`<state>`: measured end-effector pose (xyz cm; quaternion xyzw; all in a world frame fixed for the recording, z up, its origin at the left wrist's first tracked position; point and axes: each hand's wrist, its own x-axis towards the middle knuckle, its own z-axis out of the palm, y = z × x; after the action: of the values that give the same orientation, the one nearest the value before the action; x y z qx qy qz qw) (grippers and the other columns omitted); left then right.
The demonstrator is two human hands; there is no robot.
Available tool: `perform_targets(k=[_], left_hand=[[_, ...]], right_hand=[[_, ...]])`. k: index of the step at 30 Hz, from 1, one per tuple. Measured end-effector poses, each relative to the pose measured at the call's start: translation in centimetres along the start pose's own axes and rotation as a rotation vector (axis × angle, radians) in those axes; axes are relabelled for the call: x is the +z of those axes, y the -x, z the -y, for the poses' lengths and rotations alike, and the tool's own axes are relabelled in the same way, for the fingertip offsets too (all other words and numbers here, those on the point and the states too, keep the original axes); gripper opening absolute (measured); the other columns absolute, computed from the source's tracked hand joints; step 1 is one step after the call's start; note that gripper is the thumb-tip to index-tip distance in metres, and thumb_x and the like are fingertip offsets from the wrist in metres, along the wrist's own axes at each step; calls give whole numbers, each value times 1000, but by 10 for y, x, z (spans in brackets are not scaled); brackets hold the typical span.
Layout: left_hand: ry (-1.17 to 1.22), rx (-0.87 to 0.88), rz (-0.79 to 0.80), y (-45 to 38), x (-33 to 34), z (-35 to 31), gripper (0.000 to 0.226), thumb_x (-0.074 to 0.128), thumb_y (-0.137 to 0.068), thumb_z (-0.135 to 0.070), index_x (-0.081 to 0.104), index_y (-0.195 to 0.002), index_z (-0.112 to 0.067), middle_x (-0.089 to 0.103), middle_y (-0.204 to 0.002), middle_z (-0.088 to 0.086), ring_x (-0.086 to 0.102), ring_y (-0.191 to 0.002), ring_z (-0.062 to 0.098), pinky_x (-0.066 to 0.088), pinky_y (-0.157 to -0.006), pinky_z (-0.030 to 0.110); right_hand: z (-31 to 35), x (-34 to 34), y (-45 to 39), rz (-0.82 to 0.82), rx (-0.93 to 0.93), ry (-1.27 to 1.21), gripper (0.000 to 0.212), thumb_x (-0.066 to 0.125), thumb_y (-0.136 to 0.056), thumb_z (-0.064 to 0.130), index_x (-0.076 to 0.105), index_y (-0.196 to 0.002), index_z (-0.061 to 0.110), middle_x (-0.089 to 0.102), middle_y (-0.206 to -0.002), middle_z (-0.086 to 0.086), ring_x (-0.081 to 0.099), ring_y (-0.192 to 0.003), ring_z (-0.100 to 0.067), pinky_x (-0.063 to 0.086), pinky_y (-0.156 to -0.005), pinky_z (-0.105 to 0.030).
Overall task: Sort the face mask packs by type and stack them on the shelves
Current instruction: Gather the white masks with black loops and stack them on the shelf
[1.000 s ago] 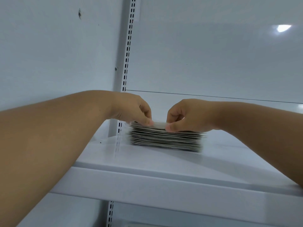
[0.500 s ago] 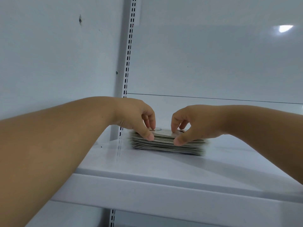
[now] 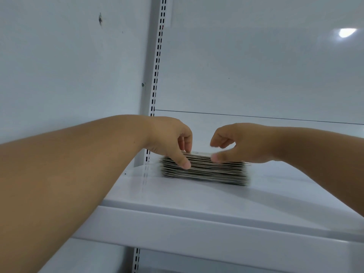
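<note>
A stack of face mask packs, dark with pale edges, lies flat on the white shelf near its back left corner. My left hand holds the stack's left end, its thumb pressed against the front edges and its curled fingers on the top pack. At the stack's middle, my right hand has its thumb touching the upper front edge. Its curled fingers are raised a little above the top pack and look blurred.
A slotted white upright runs up behind the stack's left end, with a side wall to its left and a back panel behind. The shelf's front lip is below my arms.
Both hands have shifted from pinching the top packs to the stack's front. My left thumb has slid down the front edges. My right fingers have lifted off the top.
</note>
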<state>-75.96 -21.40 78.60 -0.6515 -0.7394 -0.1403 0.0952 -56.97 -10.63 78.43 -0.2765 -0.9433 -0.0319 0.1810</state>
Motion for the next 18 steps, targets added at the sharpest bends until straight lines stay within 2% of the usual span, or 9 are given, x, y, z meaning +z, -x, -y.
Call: perform_targets(k=[2, 5, 9, 13, 16, 18], left_hand=[[23, -11, -30, 0, 1, 0, 29, 72, -81, -57, 64, -99, -36, 63, -101, -18, 60, -95, 4, 50, -82, 27], [8, -17, -76, -2, 4, -2, 21, 58, -94, -53, 66, -94, -34, 63, -91, -16, 58, -85, 6, 44, -71, 25], [-104, -10, 2, -3, 8, -7, 7, 64, -94, -37, 69, -94, -32, 62, -86, -19, 57, -80, 3, 40, -58, 18], [-104, -8, 8, -8, 9, -9, 5, 71, -90, -32, 72, -95, -29, 65, -85, -16, 56, -60, -4, 35, -39, 7], [-74, -17, 78, -13, -2, -10, 5, 73, -89, -28, 75, -93, -28, 66, -74, -18, 57, -61, -1, 39, -43, 7], [-70, -13, 130, -16, -14, -11, 8, 69, -92, -25, 76, -94, -29, 66, -74, -19, 58, -56, -8, 41, -47, 6]], right_hand=[[-1, -1, 1, 17, 117, -86, 47, 49, -93, 64, 53, -135, 43, 53, -137, 18, 48, -129, -11, 35, -112, -36], [1, 3, 2, 146, 196, -60, 46, 37, -100, 62, 48, -142, 45, 44, -150, 15, 39, -139, -16, 26, -118, -43], [7, 5, 4, 192, 166, 41, 37, 41, -103, 49, 55, -136, 42, 50, -144, 14, 45, -130, -15, 32, -111, -34], [6, 5, 4, 252, 139, 95, 38, 43, -104, 44, 50, -141, 43, 44, -149, 19, 38, -137, -12, 25, -104, -26], [-3, 3, -1, 239, 179, -46, 32, 47, -101, 50, 61, -128, 44, 53, -139, 19, 45, -133, -14, 29, -110, -30], [-10, -1, -7, 220, 162, -119, 27, 50, -98, 49, 69, -115, 42, 65, -127, 14, 55, -125, -18, 37, -112, -38]])
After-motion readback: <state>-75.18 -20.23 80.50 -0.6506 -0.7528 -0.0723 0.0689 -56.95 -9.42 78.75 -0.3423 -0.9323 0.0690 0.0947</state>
